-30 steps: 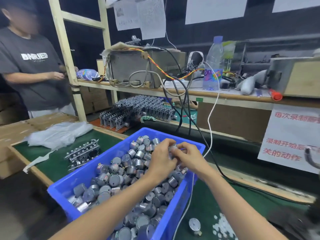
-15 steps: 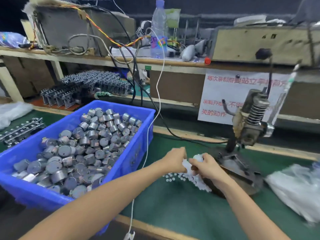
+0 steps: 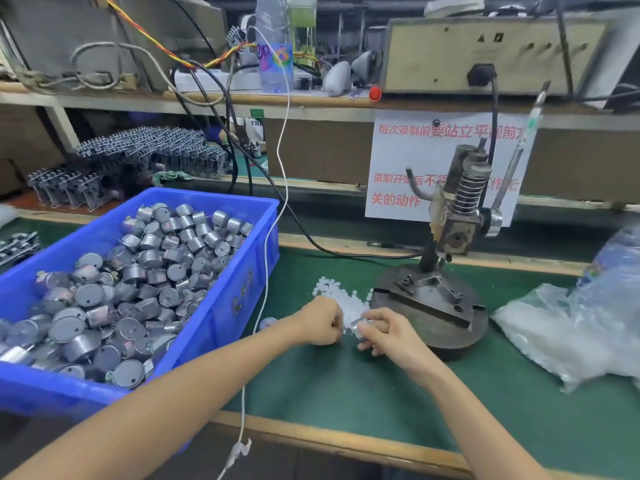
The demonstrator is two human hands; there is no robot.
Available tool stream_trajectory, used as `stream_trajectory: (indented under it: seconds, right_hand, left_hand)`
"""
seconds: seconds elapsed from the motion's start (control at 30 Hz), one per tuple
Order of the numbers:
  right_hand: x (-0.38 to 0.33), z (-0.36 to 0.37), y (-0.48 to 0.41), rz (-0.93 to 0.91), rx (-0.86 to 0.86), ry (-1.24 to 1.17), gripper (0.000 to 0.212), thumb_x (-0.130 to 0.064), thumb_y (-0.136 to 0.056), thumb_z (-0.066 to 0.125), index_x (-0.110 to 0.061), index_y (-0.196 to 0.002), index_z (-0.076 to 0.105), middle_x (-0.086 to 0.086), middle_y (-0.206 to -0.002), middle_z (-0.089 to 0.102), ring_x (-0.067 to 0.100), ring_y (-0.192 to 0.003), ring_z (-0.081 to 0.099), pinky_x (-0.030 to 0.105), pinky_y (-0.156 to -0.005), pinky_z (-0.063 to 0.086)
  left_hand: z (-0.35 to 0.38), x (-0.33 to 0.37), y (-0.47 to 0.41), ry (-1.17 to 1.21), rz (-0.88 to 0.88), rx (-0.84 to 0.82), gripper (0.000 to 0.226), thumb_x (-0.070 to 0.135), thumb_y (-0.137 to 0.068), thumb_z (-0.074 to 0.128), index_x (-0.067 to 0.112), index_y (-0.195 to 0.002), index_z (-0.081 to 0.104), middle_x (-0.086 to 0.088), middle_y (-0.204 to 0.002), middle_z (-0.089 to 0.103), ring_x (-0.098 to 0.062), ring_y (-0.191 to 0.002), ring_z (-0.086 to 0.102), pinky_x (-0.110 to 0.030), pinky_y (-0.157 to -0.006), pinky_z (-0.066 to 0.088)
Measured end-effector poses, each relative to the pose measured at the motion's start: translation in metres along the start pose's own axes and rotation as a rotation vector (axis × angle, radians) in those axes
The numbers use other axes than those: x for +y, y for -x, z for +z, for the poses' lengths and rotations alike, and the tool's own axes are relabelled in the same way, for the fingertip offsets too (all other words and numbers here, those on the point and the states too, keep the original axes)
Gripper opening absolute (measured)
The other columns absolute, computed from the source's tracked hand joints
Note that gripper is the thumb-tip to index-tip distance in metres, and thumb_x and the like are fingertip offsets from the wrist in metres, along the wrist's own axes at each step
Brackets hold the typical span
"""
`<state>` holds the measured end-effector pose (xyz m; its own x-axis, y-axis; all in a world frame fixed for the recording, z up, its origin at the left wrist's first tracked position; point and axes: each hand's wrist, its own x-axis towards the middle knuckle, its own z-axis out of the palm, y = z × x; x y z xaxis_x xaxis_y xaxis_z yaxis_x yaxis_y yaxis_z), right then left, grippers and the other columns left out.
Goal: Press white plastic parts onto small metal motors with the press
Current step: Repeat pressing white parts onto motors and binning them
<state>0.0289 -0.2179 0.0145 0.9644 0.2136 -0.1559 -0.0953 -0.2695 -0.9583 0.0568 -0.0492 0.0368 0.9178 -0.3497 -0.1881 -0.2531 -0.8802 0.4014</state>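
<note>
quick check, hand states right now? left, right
Left hand: fingers curled at the pile of white plastic parts; cannot tell if it pinches one.
Right hand: closed, holding a small metal motor.

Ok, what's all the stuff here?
blue bin: one, blue, at the left
motors: many, silver-grey, piled in the bin
white parts: a pile, white, on the mat beside the press
press: one, dark metal, right of the pile
plastic bags: a heap, clear, far right
bottle: one, clear, on the shelf
sign: one, white with red writing, behind the press
held motor: one, silver, in the right hand
left hand: curled, by the white parts
right hand: grips the held motor
</note>
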Motion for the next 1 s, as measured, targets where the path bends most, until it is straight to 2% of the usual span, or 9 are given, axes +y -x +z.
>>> stream_trajectory:
  seconds: [0.07, 0.17, 0.23, 0.33, 0.47, 0.6, 0.73, 0.9, 1.0]
  right_hand:
    - [0.006, -0.002, 0.003, -0.026, -0.026, 0.053, 0.016, -0.012, -0.092, 0.057, -0.013, -0.108, 0.054, 0.002, -0.089, 0.068, 0.009, -0.063, 0.066, 0.018, -0.056, 0.046]
    - [0.014, 0.001, 0.008, -0.081, -0.061, 0.098, 0.016, -0.009, -0.093, 0.055, -0.021, -0.104, 0.057, 0.002, -0.092, 0.068, 0.010, -0.065, 0.066, 0.019, -0.058, 0.047]
    - [0.019, 0.002, 0.010, -0.113, -0.039, 0.094, 0.017, -0.009, -0.094, 0.055, -0.021, -0.105, 0.059, 0.002, -0.090, 0.068, 0.009, -0.065, 0.065, 0.020, -0.058, 0.047]
    - [0.023, 0.002, 0.009, -0.133, 0.017, 0.052, 0.017, -0.009, -0.094, 0.056, -0.015, -0.109, 0.061, 0.001, -0.081, 0.066, 0.008, -0.062, 0.063, 0.021, -0.055, 0.048]
    - [0.027, 0.005, 0.008, -0.159, 0.023, 0.139, 0.015, -0.012, -0.093, 0.057, -0.022, -0.103, 0.056, 0.013, -0.085, 0.068, 0.011, -0.064, 0.063, 0.023, -0.057, 0.049]
    - [0.028, 0.009, 0.008, -0.229, 0.029, 0.292, 0.013, -0.015, -0.092, 0.059, -0.026, -0.098, 0.054, 0.007, -0.082, 0.069, 0.017, -0.070, 0.065, 0.026, -0.067, 0.049]
    - [0.025, 0.011, 0.008, -0.285, 0.025, 0.360, 0.011, -0.012, -0.093, 0.058, -0.015, -0.103, 0.056, 0.008, -0.089, 0.070, 0.014, -0.068, 0.063, 0.029, -0.074, 0.049]
    - [0.023, 0.009, 0.010, -0.331, 0.023, 0.445, 0.013, -0.012, -0.092, 0.059, -0.011, -0.105, 0.060, -0.001, -0.082, 0.063, 0.004, -0.063, 0.056, 0.017, -0.065, 0.043]
    - [0.024, 0.010, 0.009, -0.378, 0.032, 0.507, 0.015, -0.012, -0.092, 0.060, -0.007, -0.106, 0.061, -0.002, -0.093, 0.061, -0.001, -0.072, 0.054, 0.008, -0.067, 0.037]
  left_hand:
    - [0.009, 0.005, 0.004, 0.119, 0.037, -0.007, 0.012, 0.009, -0.084, 0.060, 0.005, -0.089, 0.069, -0.011, -0.087, 0.068, -0.015, -0.074, 0.054, -0.019, -0.062, 0.039]
    - [0.027, 0.001, 0.012, 0.259, 0.054, 0.097, 0.009, 0.010, -0.083, 0.063, 0.005, -0.086, 0.070, -0.003, -0.074, 0.060, -0.010, -0.065, 0.048, -0.015, -0.056, 0.035]
    - [0.036, -0.006, 0.017, 0.326, 0.106, 0.174, 0.006, 0.009, -0.083, 0.065, 0.007, -0.082, 0.071, 0.005, -0.069, 0.057, -0.001, -0.060, 0.046, -0.009, -0.057, 0.033]
    - [0.048, -0.014, 0.024, 0.367, 0.175, 0.253, 0.003, 0.009, -0.079, 0.069, 0.010, -0.077, 0.070, 0.011, -0.070, 0.052, 0.001, -0.064, 0.046, -0.008, -0.063, 0.033]
    - [0.058, -0.022, 0.025, 0.481, 0.166, 0.301, 0.007, 0.010, -0.075, 0.073, 0.016, -0.077, 0.070, 0.014, -0.072, 0.054, 0.002, -0.062, 0.047, -0.009, -0.064, 0.036]
    - [0.063, -0.027, 0.027, 0.525, 0.167, 0.327, 0.028, 0.012, -0.073, 0.074, 0.028, -0.088, 0.057, 0.015, -0.083, 0.062, 0.005, -0.073, 0.051, -0.007, -0.071, 0.037]
    - [0.068, -0.029, 0.029, 0.503, 0.181, 0.362, 0.036, 0.012, -0.074, 0.073, 0.019, -0.106, 0.058, 0.010, -0.089, 0.062, -0.001, -0.079, 0.050, -0.007, -0.076, 0.037]
    - [0.068, -0.026, 0.028, 0.455, 0.219, 0.392, 0.026, 0.011, -0.076, 0.070, 0.014, -0.102, 0.063, 0.003, -0.092, 0.065, -0.008, -0.084, 0.053, -0.014, -0.079, 0.041]
    - [0.068, -0.025, 0.027, 0.457, 0.212, 0.401, 0.018, 0.013, -0.078, 0.070, 0.014, -0.095, 0.065, 0.003, -0.091, 0.065, -0.010, -0.083, 0.053, -0.018, -0.078, 0.042]
